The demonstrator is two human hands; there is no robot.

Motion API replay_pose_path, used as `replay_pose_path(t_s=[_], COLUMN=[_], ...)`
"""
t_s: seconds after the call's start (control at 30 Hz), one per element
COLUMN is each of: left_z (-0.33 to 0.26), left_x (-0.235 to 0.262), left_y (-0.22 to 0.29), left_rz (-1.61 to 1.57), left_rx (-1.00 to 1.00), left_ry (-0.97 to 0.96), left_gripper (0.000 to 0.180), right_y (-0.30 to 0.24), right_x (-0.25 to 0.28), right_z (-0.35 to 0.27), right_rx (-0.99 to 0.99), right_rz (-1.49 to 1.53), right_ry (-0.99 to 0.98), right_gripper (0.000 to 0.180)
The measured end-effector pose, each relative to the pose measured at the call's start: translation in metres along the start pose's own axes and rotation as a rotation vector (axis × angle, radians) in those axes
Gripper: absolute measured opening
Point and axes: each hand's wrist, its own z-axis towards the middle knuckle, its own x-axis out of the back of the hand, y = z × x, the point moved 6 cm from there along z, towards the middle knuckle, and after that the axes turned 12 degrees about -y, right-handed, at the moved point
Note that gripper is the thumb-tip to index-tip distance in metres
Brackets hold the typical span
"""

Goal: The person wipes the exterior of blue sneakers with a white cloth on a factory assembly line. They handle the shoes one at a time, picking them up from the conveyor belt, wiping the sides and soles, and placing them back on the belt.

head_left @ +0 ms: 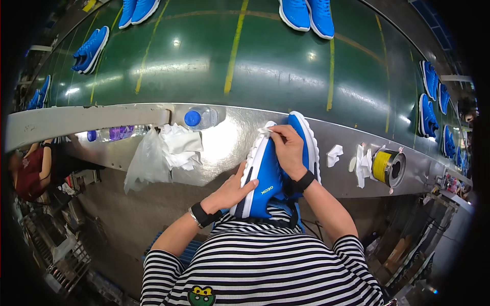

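A blue sneaker with a white sole (261, 168) lies tilted on its side at the metal ledge, close to my body. My left hand (232, 189) grips it near the heel, thumb on the blue upper and the other fingers around the sole. At its toe end, my right hand (287, 148) pinches a small white wiping cloth (265, 131) against the edge of the sole. A second blue sneaker (304, 137) stands beside it, partly hidden behind my right hand and wrist.
Several blue sneakers (309, 15) stand on the green conveyor belt (204, 56) beyond the ledge. A plastic bottle (201, 118) and crumpled white cloths (179, 145) lie left. Cloth scraps (335, 154) and an open tin with a yellow label (389, 168) are right.
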Motion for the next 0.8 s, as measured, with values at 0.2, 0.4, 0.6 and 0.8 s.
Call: replay_pose_path(t_s=[0.2, 0.4, 0.6, 0.8], left_z=[0.002, -0.003, -0.004, -0.008], left_x=[-0.001, 0.001, 0.002, 0.001], left_y=[0.007, 0.011, 0.012, 0.026], left_rz=[-0.027, -0.008, -0.004, -0.035], left_rx=[-0.04, -0.011, -0.007, 0.043], left_ry=[-0.012, 0.0, 0.012, -0.026], left_gripper=[0.082, 0.078, 0.079, 0.081], right_y=[-0.038, -0.054, -0.048, -0.035], right_x=[-0.016, -0.036, -0.034, -0.013], right_z=[-0.009, -0.039, -0.028, 0.007], right_rx=[0.232, 0.344, 0.346, 0.272], right_rz=[-0.327, -0.376, -0.383, -0.454], right_ry=[-0.138, -0.293, -0.232, -0.137], right_gripper=[0.012, 0.02, 0.015, 0.012])
